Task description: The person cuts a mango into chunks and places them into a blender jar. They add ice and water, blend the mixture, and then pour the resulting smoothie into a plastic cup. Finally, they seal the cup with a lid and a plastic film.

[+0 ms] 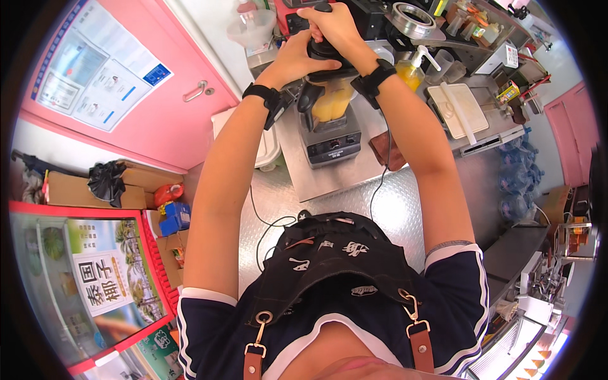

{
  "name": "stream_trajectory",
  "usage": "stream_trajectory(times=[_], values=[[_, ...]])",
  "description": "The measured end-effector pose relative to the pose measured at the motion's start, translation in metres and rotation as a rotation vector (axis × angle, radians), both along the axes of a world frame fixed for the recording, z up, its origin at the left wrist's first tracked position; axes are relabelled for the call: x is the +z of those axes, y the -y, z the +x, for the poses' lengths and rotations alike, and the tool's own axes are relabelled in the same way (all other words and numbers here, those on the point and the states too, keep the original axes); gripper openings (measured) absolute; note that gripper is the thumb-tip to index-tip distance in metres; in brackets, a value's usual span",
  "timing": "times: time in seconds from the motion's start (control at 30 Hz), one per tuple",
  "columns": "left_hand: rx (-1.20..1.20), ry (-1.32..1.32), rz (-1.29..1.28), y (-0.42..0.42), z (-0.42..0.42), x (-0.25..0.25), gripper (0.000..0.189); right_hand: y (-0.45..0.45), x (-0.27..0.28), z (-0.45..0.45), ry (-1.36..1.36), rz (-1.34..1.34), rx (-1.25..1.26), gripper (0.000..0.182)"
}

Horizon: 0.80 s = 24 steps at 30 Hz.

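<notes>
A countertop blender (332,145) stands on the steel counter in front of me, its clear jug (331,102) partly filled with yellow-orange contents. My left hand (299,59) grips the black lid (323,50), the thumb stretched across its near side. Above it, my right hand (336,24) is closed around a black handle, probably a tamper; its rounded top (323,7) pokes out of the fist. The handle's lower end is hidden by my hands and the lid. The jug's dark side handle (309,102) points toward the left.
Right of the blender are a yellow pump bottle (412,71), clear cups (439,66) and a cutting board (458,111). A brown cloth (387,152) lies by the counter edge. A white lidded bin (266,142) stands at left. Cables (270,223) hang near my apron.
</notes>
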<state>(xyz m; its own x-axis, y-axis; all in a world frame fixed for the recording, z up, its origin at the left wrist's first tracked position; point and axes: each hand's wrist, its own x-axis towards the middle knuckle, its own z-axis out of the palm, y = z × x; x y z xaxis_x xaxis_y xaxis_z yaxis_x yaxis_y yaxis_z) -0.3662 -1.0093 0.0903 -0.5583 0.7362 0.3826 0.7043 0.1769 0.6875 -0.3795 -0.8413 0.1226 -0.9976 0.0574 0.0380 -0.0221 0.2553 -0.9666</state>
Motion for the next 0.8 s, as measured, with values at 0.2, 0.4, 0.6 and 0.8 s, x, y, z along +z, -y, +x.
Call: stream_trajectory(times=[0.2, 0.4, 0.6, 0.8], values=[[0.098, -0.188, 0.004, -0.001, -0.002, -0.008, 0.089, 0.018, 0.006, 0.051, -0.405, -0.397, -0.205, 0.034], [0.058, -0.076, 0.043, 0.005, -0.019, -0.017, 0.082, 0.046, 0.016, 0.047, -0.4, -0.048, -0.249, 0.038], [0.081, -0.058, -0.008, 0.002, -0.013, -0.011, 0.084, 0.044, 0.013, 0.063, -0.453, -0.035, -0.281, 0.037], [0.069, -0.065, 0.08, -0.004, -0.008, -0.015, 0.081, 0.024, 0.008, 0.052, -0.393, -0.116, -0.248, 0.038]])
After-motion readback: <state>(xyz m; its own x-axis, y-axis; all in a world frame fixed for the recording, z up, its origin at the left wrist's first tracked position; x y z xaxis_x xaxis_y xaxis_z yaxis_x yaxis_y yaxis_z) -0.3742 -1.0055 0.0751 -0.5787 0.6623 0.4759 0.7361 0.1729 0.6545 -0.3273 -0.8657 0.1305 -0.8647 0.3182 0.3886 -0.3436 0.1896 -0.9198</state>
